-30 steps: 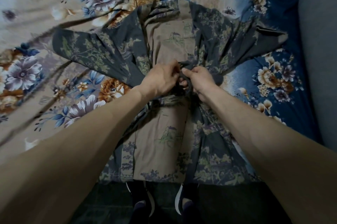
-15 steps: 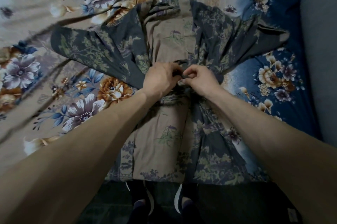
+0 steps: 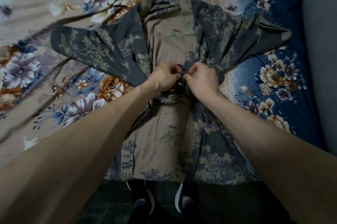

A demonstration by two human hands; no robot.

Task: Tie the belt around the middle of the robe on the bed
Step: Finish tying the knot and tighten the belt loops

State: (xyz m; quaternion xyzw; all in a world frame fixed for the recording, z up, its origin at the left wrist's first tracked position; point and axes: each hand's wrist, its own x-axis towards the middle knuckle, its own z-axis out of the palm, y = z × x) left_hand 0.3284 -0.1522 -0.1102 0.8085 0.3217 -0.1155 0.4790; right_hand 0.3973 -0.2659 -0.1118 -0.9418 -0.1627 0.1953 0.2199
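At robe (image 3: pixel 169 44) waist, mid-bed (image 3: pixel 45 10): belt (image 3: pixel 182 73) already wrapped, fabric cinched; knot approx. half formed, loop visible, not pulled tight. Left hand (image 3: pixel 164 77) and right hand (image 3: pixel 204 79) both curled, pinching belt strands, nearly touching. Remaining, by my judgement: tighten and finish knot.

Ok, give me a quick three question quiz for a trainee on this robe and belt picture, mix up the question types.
1. True or false: both the left hand and the right hand are gripping the belt at the middle of the robe.
2. Multiple choice: the robe lies on a) a bare wooden floor, b) a floral bedsheet, c) a chair.
3. Fill in: at the bottom edge, below the robe's hem, the person's ____ are visible.

Key: 1 true; 2 b; 3 shoes.
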